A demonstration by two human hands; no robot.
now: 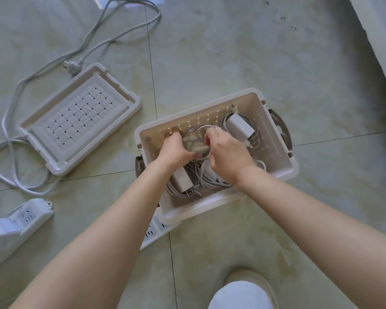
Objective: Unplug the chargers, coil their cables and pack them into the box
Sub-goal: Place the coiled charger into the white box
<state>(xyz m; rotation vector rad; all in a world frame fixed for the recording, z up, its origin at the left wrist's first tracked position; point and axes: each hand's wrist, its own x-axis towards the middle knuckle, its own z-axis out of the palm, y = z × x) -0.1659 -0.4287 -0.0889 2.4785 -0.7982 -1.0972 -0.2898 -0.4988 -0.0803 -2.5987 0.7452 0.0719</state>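
Both hands reach into the box [270, 130] and hold one coiled cable bundle [195, 144] at its centre. The left hand [176, 150] grips it from 9 o'clock with curled fingers, and the right hand [227, 157] pinches its loops from 3 o'clock. One packed charger [240, 126] lies at 1 o'clock in the box, a second charger [182, 179] at 7 o'clock. The lid [80, 117] lies on the floor at 10 o'clock.

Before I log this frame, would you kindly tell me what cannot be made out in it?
Head view: coiled cable, mostly covered by the left hand and right hand; its ends are hidden.
Head view: power strip, cut off by the left edge.
Head view: second power strip, largely hidden under the box and left forearm.
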